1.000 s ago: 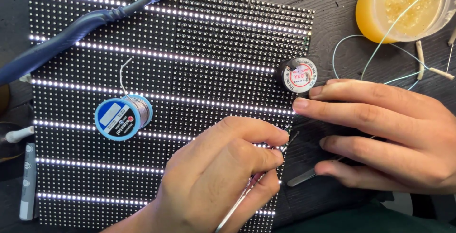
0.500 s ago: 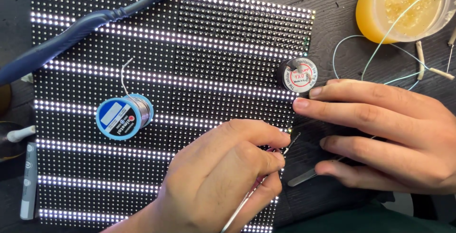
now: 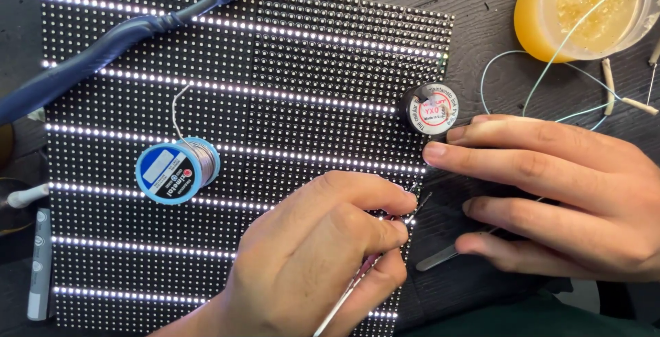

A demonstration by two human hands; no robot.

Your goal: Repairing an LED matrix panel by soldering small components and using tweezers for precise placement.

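The left hand (image 3: pixel 330 254) is closed in a pinch grip on a thin metal tweezers (image 3: pixel 350 289) at the lower right edge of the LED matrix panel (image 3: pixel 275 76). The tool's long axis runs diagonally, handle toward the lower left and tips pointing up and right at the panel's edge row. The right hand (image 3: pixel 557 193) lies flat just beside the panel on the dark table (image 3: pixel 481 35), fingers extended and slightly spread, pointing left, gripping nothing; a second metal tool (image 3: pixel 440 258) lies under its lower fingers. A small black spool (image 3: pixel 430 108) sits just above the right index fingertip. Compared with the earlier frame, both hands, the tweezers and the blue solder spool (image 3: pixel 175 169) hold the same positions.
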